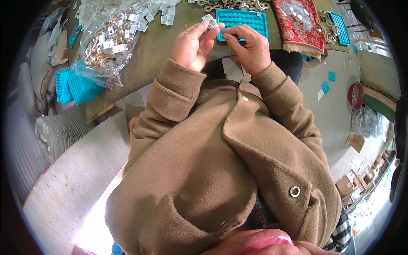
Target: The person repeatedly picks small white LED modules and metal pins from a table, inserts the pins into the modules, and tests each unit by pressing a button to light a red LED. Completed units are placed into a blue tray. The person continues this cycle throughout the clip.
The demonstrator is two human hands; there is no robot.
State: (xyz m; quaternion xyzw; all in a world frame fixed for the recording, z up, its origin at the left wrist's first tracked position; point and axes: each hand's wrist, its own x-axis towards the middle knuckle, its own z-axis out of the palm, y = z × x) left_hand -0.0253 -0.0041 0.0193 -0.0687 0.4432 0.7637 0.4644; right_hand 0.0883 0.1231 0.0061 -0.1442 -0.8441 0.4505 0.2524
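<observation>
My left hand is raised at the table's near edge, palm turned up. Between its thumb and fingers it grips a small clear-and-white plastic tag, with something brownish beside it. Close by on the right, my right hand is closed in a pinch, thumb against forefinger. Whatever sits in that pinch is too small to make out. The fingertips of both hands nearly meet. Just behind my right hand lies a turquoise tray with rows of small hollows, partly covered by the fingers.
An open clear bag of white tags and gold chains lies left on the table, with stacked turquoise trays beside it. Loose clear tags and chains spread behind. A red patterned cloth holding small pieces is at right.
</observation>
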